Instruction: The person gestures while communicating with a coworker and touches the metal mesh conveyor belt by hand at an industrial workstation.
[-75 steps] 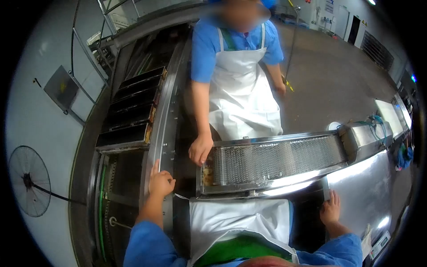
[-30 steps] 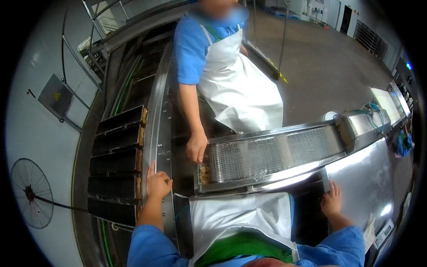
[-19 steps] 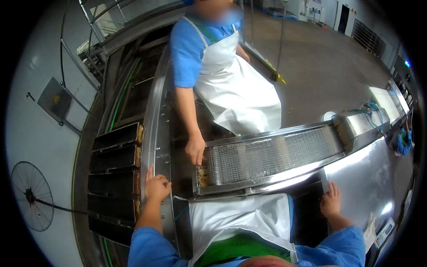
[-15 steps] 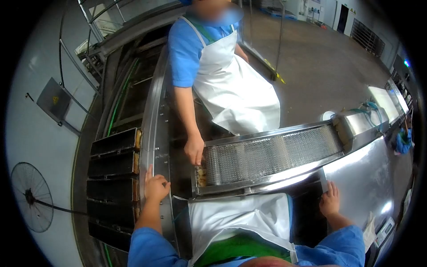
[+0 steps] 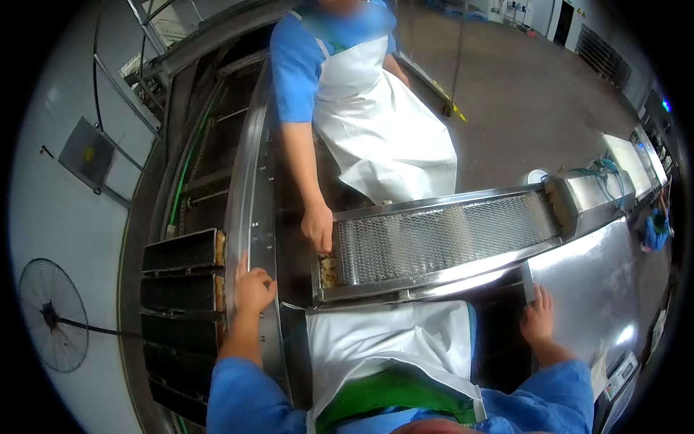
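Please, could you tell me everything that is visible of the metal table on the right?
The table is broad and flat, apparently bare metal, smooth and silvery, with bright glare along its far edge and a smaller patch towards the lower right. A narrow lip shows at its left edge, where the right hand appears to rest its fingers. The conveyor passes beside its far edge; whether they touch is unclear. A small device with a display stands close to its near right corner. Its support is hidden.

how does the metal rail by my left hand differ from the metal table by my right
The rail is long and narrow, the table broad. The rail's side is dotted with small bolts; the table's top looks smooth and plain. Both are shiny grey metal.
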Demonstrator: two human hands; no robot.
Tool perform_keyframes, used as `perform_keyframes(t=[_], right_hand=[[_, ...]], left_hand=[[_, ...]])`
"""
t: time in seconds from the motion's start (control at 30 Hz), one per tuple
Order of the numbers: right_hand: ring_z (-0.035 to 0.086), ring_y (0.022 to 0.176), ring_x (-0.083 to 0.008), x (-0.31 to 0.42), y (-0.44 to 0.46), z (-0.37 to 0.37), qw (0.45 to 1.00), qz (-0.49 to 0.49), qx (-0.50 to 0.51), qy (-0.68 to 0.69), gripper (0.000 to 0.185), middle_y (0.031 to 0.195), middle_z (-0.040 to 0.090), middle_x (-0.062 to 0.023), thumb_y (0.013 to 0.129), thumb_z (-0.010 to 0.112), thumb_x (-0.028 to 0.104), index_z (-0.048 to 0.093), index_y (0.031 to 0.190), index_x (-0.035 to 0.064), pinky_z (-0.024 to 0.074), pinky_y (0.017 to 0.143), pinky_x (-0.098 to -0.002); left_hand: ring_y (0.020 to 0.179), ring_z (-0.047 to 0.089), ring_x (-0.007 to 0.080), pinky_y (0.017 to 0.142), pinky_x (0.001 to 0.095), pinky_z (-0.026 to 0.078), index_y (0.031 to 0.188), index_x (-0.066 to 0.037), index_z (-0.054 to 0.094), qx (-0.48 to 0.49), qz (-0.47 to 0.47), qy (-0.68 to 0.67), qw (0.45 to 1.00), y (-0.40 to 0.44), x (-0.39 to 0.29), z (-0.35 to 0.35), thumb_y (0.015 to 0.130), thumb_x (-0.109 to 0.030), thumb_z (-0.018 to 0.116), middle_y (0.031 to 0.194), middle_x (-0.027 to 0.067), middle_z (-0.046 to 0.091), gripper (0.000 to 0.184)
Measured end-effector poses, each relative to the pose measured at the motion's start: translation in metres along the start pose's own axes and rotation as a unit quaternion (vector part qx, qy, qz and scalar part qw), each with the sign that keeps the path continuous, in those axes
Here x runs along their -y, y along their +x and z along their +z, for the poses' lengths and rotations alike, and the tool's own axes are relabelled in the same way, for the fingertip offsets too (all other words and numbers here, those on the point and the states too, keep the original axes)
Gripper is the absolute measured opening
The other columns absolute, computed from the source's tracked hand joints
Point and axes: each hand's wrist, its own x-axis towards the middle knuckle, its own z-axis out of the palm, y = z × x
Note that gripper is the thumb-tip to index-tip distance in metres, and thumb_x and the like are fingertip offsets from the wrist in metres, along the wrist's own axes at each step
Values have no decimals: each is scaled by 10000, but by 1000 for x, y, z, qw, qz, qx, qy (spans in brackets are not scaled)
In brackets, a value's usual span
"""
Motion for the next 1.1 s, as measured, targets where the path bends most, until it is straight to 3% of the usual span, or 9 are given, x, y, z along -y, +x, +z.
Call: perform_keyframes(t=[0.2,0.3,0.37,0.5,0.57,0.9,1.0,1.1], right_hand=[[336,1397,-431,5,5,-8,999,18,31,16,106,1523,357,-199,753,605,18,677,823,-16,317,1129,-567],[328,1405,-431,-1,-1,1,1000,-14,-13,5,67,1529,354,-196,731,610,15,667,759,-5,310,1136,-566],[328,1410,-420,-4,0,3,999,5,30,-26,105,1554,331,-169,722,669,34,680,824,53,314,1138,-558],[330,1411,-416,0,1,2,999,13,41,-26,120,1556,329,-169,728,671,39,689,847,49,320,1136,-549],[332,1408,-414,-7,-2,12,999,-7,-3,-43,122,1561,324,-163,733,674,39,699,851,48,321,1137,-544],[321,1410,-409,2,5,0,999,24,27,-29,83,1568,310,-150,743,668,31,702,815,51,314,1154,-528],[333,1399,-433,1,5,1,1000,18,22,-12,84,1534,345,-194,732,616,48,649,787,-7,319,1139,-545],[307,1422,-402,0,2,1,999,19,24,-24,43,1567,302,-142,754,664,47,682,792,44,310,1158,-531]], left_hand=[[1400,363,362,1158,472,301,670,-97,744,5,-7,-6,1000,1,-5,-4,703,-166,761,958,37,720,78],[1402,362,358,1163,473,296,673,-98,746,3,-12,-2,1000,2,-5,-3,705,-166,763,957,35,720,77],[1403,360,358,1163,472,297,674,-96,747,12,-10,-3,1000,2,-5,-4,705,-165,765,955,36,721,77],[1407,358,357,1163,474,295,675,-91,748,5,-4,-1,1000,2,-7,-7,705,-169,769,962,38,724,86],[1408,358,356,1163,478,292,675,-89,748,14,-11,-5,1000,4,-7,-7,705,-174,771,967,38,725,93],[1401,370,362,1161,497,293,658,-85,735,1,7,-5,1000,5,-7,-6,694,-194,794,967,51,724,129],[1401,370,360,1161,492,295,658,-87,734,-4,6,-5,1000,4,-5,-3,691,-197,801,961,46,723,133],[1402,368,361,1159,490,296,660,-89,736,-1,3,-8,1000,3,-6,-4,695,-197,803,961,43,724,132]])
